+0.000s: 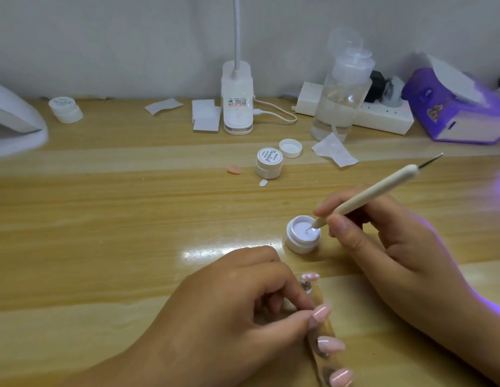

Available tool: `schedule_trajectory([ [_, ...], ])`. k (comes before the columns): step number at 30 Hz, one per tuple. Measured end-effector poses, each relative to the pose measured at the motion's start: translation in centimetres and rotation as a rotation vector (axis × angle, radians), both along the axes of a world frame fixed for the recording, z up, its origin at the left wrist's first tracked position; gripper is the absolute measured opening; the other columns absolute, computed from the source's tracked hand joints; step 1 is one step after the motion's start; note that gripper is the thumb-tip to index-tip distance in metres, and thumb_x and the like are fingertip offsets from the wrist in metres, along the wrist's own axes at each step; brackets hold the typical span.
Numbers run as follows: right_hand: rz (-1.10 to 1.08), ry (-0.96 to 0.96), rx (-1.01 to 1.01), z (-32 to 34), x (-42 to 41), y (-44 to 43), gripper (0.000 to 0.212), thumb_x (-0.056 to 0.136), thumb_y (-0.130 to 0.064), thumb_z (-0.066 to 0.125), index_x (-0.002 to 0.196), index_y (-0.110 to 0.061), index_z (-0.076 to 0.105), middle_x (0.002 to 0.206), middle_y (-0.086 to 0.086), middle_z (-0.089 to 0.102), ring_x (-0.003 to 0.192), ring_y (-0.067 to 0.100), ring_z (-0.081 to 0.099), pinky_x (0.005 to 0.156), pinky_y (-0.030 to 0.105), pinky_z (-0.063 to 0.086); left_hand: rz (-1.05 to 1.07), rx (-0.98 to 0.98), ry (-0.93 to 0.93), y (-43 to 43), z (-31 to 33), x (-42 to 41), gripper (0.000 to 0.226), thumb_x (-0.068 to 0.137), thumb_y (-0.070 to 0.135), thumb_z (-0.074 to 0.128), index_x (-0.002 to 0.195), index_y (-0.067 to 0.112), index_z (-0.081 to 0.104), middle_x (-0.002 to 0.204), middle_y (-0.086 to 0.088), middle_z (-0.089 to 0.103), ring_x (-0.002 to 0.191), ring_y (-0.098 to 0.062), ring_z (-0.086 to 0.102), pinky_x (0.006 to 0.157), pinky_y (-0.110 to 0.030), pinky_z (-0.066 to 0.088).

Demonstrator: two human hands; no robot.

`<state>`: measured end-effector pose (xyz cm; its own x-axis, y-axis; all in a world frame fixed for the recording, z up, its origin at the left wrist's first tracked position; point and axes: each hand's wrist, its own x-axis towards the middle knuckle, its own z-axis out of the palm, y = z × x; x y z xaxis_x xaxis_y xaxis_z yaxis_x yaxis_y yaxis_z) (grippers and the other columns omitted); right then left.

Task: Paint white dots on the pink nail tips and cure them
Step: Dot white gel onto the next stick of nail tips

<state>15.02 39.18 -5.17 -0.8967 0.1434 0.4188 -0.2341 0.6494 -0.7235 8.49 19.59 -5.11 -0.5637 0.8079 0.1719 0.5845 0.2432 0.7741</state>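
We risk smearing the pink nail tips on their clear strip if our left hand lets it slide. Overloading the dotting tool in the open jar of white gel would leave blobs, not dots, and a heavy drop could fall on the tabletop on the way over. Our left hand rests low, fingers curled, thumb and fingertips pinching the strip beside the second tip. Our right hand grips the tool like a pen, its lower end dipped in the gel.
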Motion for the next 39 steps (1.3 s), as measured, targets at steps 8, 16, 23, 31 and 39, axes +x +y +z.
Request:
schedule_trajectory([
  [8,-0.024,-0.018,-0.095,0.0,-0.1,0.0,0.016,0.090,-0.036,0.053,0.101,-0.029,0.064,0.089,-0.003,0.063,0.080,0.017,0.058,0.073,0.016,0.045,0.039,0.006,-0.026,0.1,-0.3,0.0,0.027,0.072,0.060,0.063,0.079,0.034,0.068,0.071,0.013,0.055,0.060,-0.004,0.053,0.053,-0.015,0.037],
  [16,-0.055,0.034,-0.336,0.4,0.1,0.1,0.014,0.090,-0.026,0.056,0.100,-0.026,0.066,0.087,-0.011,0.068,0.078,0.004,0.061,0.076,0.012,0.047,0.051,0.202,-0.337,-0.2,0.2,-0.4,0.015,0.062,0.046,0.073,0.067,0.032,0.070,0.063,0.006,0.051,0.056,-0.010,0.044,0.053,-0.020,0.036],
  [23,-0.042,0.098,-0.773,0.7,0.3,0.0,0.019,0.071,-0.039,0.080,0.083,-0.026,0.075,0.072,-0.003,0.067,0.067,0.006,0.062,0.069,0.015,0.050,0.060,0.421,-0.691,0.1,1.0,-0.7,0.008,0.062,0.030,0.074,0.066,0.026,0.069,0.083,0.004,0.072,0.064,-0.005,0.061,0.056,-0.014,0.045],
  [31,0.047,-0.012,-1.088,0.2,0.5,0.3,0.025,0.058,-0.030,0.088,0.072,-0.025,0.068,0.071,-0.004,0.064,0.066,0.006,0.061,0.067,0.027,0.056,0.103,0.442,-0.779,0.4,0.6,-1.5,0.014,0.061,0.029,0.075,0.074,0.024,0.074,0.077,0.001,0.072,0.066,-0.004,0.060,0.059,-0.015,0.048],
  [39,0.160,-0.053,-0.956,0.4,1.4,-1.1,0.033,0.066,-0.041,0.085,0.085,-0.021,0.066,0.076,-0.001,0.064,0.073,0.013,0.068,0.080,0.030,0.056,0.030,0.339,-0.577,0.3,0.4,-1.5,0.013,0.072,0.034,0.072,0.082,0.026,0.076,0.087,0.005,0.069,0.080,-0.008,0.058,0.072,-0.019,0.046],
])
